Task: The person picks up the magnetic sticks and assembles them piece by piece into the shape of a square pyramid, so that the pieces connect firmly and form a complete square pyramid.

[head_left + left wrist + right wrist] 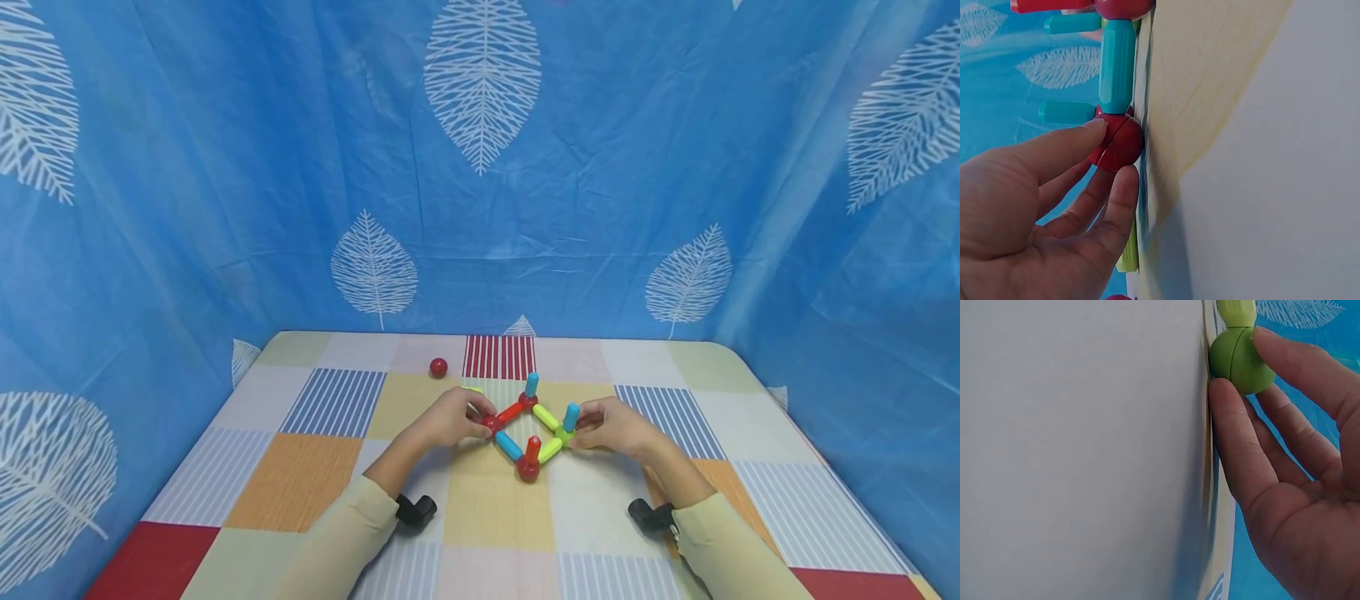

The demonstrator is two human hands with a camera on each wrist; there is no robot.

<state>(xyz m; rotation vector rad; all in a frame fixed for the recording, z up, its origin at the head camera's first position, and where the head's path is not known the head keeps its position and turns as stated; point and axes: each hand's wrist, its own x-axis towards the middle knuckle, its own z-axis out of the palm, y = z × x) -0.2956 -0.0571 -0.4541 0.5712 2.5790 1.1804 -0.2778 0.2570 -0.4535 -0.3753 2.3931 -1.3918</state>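
Note:
A four-sided frame of rods and balls lies on the table, with a red rod (511, 413), a blue rod (508, 446) and two yellow-green rods joining its corners. My left hand (453, 417) pinches the red ball (1124, 142) at the left corner between thumb and fingers. At the right corner my right hand (617, 426) holds the green ball (1241, 360) by thumb and fingertips. Short rods stand up from three corners: blue at the back (532, 384), blue at the right (572, 417), red at the front (533, 449).
A loose red ball (438, 367) lies behind my left hand. Part of a yellow-green piece (473, 389) shows just beyond that hand. The patchwork cloth (300, 483) covers the table, and a blue curtain (480, 233) hangs behind and at both sides.

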